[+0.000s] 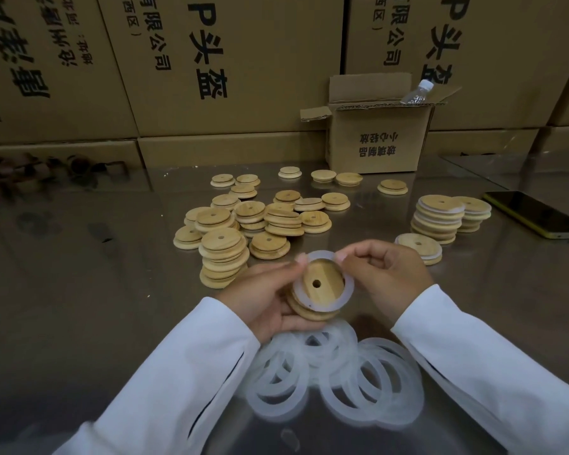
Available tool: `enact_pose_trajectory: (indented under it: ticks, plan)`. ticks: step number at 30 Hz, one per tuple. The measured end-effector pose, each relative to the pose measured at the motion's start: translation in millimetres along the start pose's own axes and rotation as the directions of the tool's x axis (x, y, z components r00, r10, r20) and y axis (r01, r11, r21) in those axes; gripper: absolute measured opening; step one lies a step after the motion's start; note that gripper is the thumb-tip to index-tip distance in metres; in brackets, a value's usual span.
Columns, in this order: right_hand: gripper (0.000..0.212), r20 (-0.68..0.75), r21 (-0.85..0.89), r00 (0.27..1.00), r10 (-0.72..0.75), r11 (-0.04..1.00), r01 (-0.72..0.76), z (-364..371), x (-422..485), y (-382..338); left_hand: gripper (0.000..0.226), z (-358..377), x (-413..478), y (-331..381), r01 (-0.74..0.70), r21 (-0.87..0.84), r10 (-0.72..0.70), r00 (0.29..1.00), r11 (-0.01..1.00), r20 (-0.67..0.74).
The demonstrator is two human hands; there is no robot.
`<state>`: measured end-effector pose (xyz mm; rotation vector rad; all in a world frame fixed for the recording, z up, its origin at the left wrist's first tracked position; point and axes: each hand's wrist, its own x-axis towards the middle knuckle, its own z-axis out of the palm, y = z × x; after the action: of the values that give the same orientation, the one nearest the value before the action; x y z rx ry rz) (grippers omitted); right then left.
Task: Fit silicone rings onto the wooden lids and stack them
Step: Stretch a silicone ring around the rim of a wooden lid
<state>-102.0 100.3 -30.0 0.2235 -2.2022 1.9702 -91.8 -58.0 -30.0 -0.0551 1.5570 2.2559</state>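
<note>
A wall of printed cardboard cartons stands behind a shiny metal table. A small open box sits at the table's far edge with a clear plastic bottle lying across its top. A loose heap of bare wooden lids spreads over the middle of the table, some in short leaning stacks and others lying singly. A pile of silicone rings, milky and translucent, overlaps itself on the near side between the two white sleeves. Right of the heap stand two stacks of ringed lids, with one more ringed lid just in front of them. A dark phone lies further right.

The left hand cradles the held lid from below, fingers curled under its broad rim and thumb on the upper left edge. This lid is pale, grained wood, round, with a small centre hole and its narrower stepped face tilted towards the camera. A white ring encircles that step. The right hand, just beside the lid, pinches the ring's upper right edge between thumb and forefinger, its other fingers curled in. Lid and ring are held above the ring pile.
</note>
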Motion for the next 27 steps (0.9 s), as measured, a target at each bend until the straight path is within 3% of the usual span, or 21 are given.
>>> enact_pose_trajectory:
  ticks: [6,18,27]
  plan:
    - [0.019,0.006,-0.045,1.000,0.030,0.999,-0.030,0.4,1.0,3.7,0.018,6.2,-0.9,-6.0,-0.121,0.168,0.129,0.991,0.978,-0.038]
    - [0.012,0.011,-0.063,1.000,-0.023,0.998,0.023,-0.7,0.5,1.2,0.026,4.4,-1.9,-8.2,-0.339,0.260,0.357,0.934,0.904,-0.023]
    - [0.018,-0.084,-0.114,0.992,-0.100,0.989,0.090,-3.1,1.7,0.8,0.026,5.7,-4.9,-7.6,-0.421,0.409,0.458,0.889,0.809,0.010]
